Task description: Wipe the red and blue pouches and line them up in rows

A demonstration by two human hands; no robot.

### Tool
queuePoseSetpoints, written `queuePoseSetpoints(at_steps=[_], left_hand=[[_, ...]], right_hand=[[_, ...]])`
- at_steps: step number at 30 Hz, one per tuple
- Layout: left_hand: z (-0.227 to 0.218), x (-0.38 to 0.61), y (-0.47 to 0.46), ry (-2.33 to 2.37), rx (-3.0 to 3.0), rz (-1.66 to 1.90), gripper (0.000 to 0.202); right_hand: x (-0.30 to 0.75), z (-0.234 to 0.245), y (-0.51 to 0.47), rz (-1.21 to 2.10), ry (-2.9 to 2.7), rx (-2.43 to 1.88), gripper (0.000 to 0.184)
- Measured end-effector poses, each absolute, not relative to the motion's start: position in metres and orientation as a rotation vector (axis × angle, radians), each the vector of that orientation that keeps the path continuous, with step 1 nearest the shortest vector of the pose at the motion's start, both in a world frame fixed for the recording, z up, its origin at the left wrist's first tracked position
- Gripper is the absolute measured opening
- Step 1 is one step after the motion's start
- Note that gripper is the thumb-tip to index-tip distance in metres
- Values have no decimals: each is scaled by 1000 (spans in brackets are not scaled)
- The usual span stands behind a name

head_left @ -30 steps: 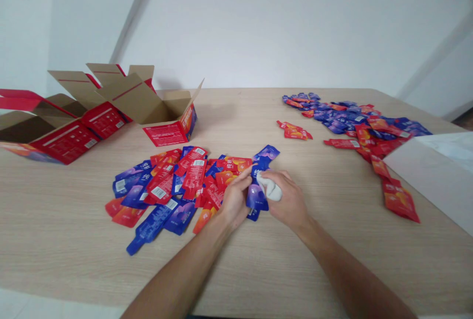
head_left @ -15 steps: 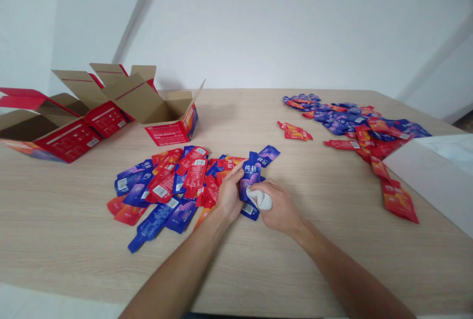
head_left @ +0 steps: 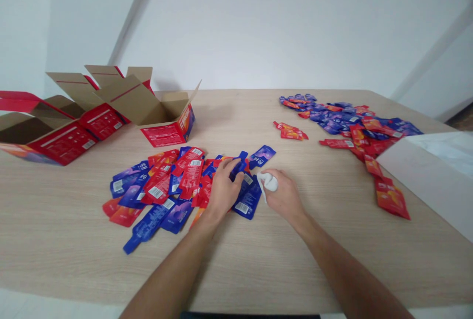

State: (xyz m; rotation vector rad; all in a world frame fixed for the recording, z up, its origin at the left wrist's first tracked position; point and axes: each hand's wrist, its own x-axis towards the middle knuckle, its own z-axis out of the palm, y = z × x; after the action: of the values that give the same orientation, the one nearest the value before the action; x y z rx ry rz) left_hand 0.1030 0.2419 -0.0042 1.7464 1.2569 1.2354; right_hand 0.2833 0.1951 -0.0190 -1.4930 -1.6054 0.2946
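Right hand (head_left: 286,195) clutching white cloth (head_left: 271,182); left hand (head_left: 223,186) over blue pouch (head_left: 240,166), grip unclear; pouch likely light, slick, floppy: pinch far end

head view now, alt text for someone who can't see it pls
A person's left hand is over a pile of red and blue pouches on a table, while the right hand has a white cloth in its grip. Open boxes stand at left; more pouches lie at right by a white box.
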Motion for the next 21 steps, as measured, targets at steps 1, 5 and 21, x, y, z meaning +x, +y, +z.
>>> queuePoseSetpoints(at_steps=[1,5,21], left_hand=[[-7,103,243,1385,1847,1191,40],[-13,120,252,1570,2162,985,35],[-17,219,330,1423,2210,581,33]], right_hand=[[286,-20,198,275,-1591,-1545,23],[299,-26,207,209,-1571,-1678,25],[326,-24,222,196,-1402,-1914,31]])
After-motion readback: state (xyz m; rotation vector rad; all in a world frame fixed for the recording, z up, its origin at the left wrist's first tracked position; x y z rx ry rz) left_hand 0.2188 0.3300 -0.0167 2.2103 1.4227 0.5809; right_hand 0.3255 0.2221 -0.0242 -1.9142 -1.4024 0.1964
